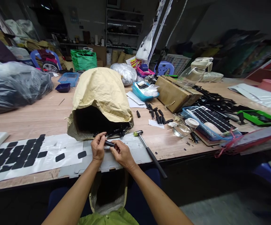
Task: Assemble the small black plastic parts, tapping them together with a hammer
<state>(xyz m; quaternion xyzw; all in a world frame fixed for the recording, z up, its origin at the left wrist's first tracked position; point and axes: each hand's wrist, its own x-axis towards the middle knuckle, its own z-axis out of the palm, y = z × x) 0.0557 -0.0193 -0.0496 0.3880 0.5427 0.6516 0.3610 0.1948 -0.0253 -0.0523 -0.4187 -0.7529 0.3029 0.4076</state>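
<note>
Both hands meet over a grey board [135,153] at the table's front edge. Between them is a short black cylindrical part [109,143], whose exact kind I cannot make out. My left hand [98,147] pinches its left end, and my right hand [122,153] grips its right end. Just beyond lies a large tan sack [100,90] with its dark mouth facing me; several black parts [120,131] show at its opening. To the right of my hands rests a hammer [149,151] with a black handle that juts over the table edge.
On the left, a white sheet [53,147] carries black rounded stickers. Several black handle-like pieces [159,115] lie right of the sack. Farther right are a cardboard box [173,93], a clear jar [182,129], a blue basket [210,132] and a green tray [250,114]. A grey plastic bag [15,84] sits far left.
</note>
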